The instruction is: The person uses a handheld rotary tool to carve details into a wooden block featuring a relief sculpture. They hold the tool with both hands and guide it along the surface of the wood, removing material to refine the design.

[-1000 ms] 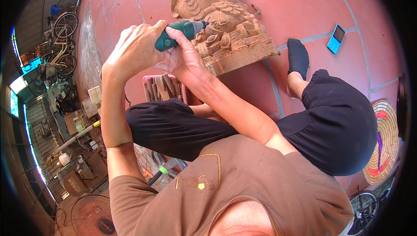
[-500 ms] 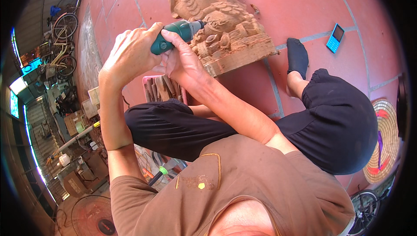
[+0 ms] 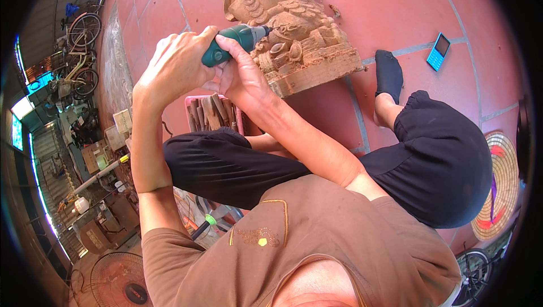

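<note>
A green rotary tool [image 3: 231,43] with a grey nose is held between my two hands, its dark tip pointing right against or just over a brown wood carving [image 3: 294,30]. My left hand [image 3: 178,61] is closed around the tool's rear end. From below, my right hand [image 3: 240,72] grips its body, the thumb lying along the near side and the other fingers partly hidden beneath. The carving lies on the floor, its relief dense with curved and layered shapes, and a flat base edge faces my right forearm.
A pink basket [image 3: 241,120] of wooden-handled tools stands beside my left knee. A blue keypad phone [image 3: 438,51] rests on the red tiled floor [image 3: 384,1] at right. A woven hat [image 3: 498,188] lies beyond my right knee. Bicycles [image 3: 85,33] and a fan [image 3: 119,279] are at left.
The hands and the rotary tool have shifted very slightly to the right in the picture, and the whole scene has moved a little with them. My grip is the same.
</note>
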{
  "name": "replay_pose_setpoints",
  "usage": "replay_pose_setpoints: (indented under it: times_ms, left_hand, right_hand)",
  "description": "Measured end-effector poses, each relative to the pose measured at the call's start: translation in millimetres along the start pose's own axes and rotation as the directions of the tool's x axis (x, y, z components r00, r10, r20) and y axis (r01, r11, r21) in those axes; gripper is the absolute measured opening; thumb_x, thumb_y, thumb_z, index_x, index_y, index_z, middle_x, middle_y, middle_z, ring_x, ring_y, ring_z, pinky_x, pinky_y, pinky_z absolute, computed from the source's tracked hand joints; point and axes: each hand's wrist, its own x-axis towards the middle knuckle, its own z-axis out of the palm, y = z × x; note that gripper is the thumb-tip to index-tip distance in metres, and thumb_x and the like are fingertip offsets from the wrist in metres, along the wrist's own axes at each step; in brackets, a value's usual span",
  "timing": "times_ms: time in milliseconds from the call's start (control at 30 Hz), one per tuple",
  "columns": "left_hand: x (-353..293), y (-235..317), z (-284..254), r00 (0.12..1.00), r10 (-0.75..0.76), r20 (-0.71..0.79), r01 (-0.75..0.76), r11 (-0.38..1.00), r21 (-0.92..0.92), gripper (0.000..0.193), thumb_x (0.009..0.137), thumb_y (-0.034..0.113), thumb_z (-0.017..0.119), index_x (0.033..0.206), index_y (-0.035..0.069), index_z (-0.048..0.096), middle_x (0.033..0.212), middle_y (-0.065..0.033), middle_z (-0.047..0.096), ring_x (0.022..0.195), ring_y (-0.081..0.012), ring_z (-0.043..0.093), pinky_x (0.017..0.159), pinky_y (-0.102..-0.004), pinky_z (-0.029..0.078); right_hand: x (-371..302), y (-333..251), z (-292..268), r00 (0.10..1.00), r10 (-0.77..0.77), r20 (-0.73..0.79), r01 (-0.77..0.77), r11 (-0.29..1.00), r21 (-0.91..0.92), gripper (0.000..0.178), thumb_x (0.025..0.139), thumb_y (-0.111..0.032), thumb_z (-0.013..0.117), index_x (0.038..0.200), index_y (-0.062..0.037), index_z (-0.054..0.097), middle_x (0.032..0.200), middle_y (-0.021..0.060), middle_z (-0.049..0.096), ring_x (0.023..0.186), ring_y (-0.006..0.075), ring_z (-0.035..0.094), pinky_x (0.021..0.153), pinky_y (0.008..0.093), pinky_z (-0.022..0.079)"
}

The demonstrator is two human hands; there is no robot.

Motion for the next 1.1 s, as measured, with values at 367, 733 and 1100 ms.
replay_pose_setpoints:
  times_ms: [367,733,1100]
  left_hand:
    - [-3.4,3.7,-2.8,0.999,-0.028,0.033,0.028,1.0,0.012,0.057,0.069,0.015,0.075,0.122,0.003,0.056,0.087,-0.024,0.067,0.084,-0.0432,0.064,0.071,-0.048,0.049]
    - [-4.0,4.6,0.1,0.995,0.046,-0.089,-0.046,0.999,-0.003,0.039,0.07,0.012,0.065,0.106,0.0,0.055,0.078,-0.0235,0.065,0.081,-0.0425,0.065,0.07,-0.0492,0.049]
    - [0.4,5.1,-0.6,1.0,-0.014,0.014,0.014,1.0,0.014,0.057,0.068,0.013,0.071,0.122,0.002,0.057,0.089,-0.0239,0.067,0.085,-0.0429,0.065,0.072,-0.0475,0.049]
  right_hand:
    - [-4.4,3.5,1.9,0.999,-0.021,0.031,0.023,0.998,-0.051,0.037,0.089,-0.034,0.071,0.119,-0.0171,0.056,0.112,-0.0002,0.063,0.106,0.016,0.062,0.09,0.0476,0.05]
    - [-4.6,-0.6,2.9,1.0,-0.023,0.011,0.023,0.999,-0.025,0.031,0.091,-0.031,0.07,0.116,-0.0159,0.059,0.111,0.001,0.066,0.104,0.018,0.064,0.092,0.0491,0.052]
    - [-3.0,-0.2,-2.6,0.999,-0.021,0.024,0.021,1.0,-0.012,0.032,0.091,-0.029,0.069,0.118,-0.0157,0.058,0.116,0.0011,0.065,0.109,0.0193,0.063,0.094,0.0511,0.053]
